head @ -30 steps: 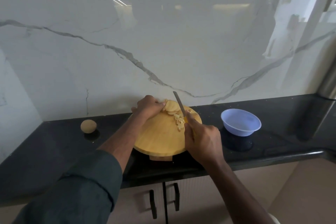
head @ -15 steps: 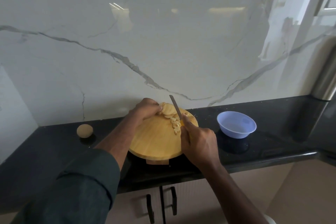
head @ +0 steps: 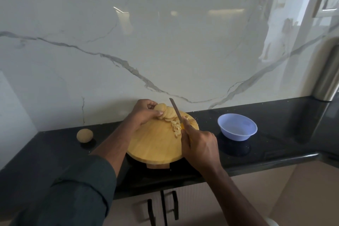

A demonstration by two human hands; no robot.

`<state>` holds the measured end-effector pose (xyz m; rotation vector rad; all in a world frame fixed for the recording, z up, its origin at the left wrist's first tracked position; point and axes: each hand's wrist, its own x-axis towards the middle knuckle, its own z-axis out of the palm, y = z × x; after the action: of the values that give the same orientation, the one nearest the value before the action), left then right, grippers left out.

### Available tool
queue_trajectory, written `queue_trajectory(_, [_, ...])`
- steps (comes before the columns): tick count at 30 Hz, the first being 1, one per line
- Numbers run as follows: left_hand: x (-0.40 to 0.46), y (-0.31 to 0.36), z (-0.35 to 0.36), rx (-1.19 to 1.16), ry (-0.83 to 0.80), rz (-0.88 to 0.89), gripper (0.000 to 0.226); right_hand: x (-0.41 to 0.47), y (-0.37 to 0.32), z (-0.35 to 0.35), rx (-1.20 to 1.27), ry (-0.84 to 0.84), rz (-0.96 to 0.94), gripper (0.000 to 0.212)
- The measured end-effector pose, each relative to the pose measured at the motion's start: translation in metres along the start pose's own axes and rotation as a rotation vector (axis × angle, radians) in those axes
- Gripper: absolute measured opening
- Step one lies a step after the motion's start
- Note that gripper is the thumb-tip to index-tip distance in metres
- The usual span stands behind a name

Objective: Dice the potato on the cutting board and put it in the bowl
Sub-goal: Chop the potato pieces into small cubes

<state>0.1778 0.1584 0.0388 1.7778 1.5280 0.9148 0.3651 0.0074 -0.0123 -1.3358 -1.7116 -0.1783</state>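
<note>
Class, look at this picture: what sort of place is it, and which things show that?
Most likely a home kitchen: a black countertop against a marble backsplash, cabinet doors below, and a wooden cutting board.

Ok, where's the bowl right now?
In the head view the bowl sits on the black counter, right of the cutting board, beyond the right hand.

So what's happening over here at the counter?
A person is dicing a potato on a round wooden cutting board. The left hand holds the stack of potato slices in place, while the right hand grips a knife and cuts them. A small pile of diced pieces lies beside the blade. The blue bowl to the right looks empty, and a whole potato waits on the left.
</note>
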Motion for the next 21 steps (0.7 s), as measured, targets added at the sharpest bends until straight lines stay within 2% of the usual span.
queue_trajectory(5, [0.000, -0.003, -0.007, -0.061, 0.035, -0.017, 0.047, 0.000, -0.001, -0.001, -0.011, 0.005, 0.000, 0.046])
queue_trajectory(12, [-0.003, -0.003, -0.010, -0.049, 0.036, 0.014, 0.036, 0.000, -0.004, -0.004, -0.024, 0.000, -0.001, 0.044])
queue_trajectory(16, [-0.005, 0.000, -0.011, -0.043, 0.045, 0.020, 0.038, 0.000, -0.006, -0.005, -0.028, -0.006, 0.001, 0.042])
queue_trajectory(21, [-0.020, 0.001, -0.016, 0.002, 0.053, 0.106, 0.040, 0.001, -0.006, -0.005, -0.040, -0.025, -0.006, 0.044])
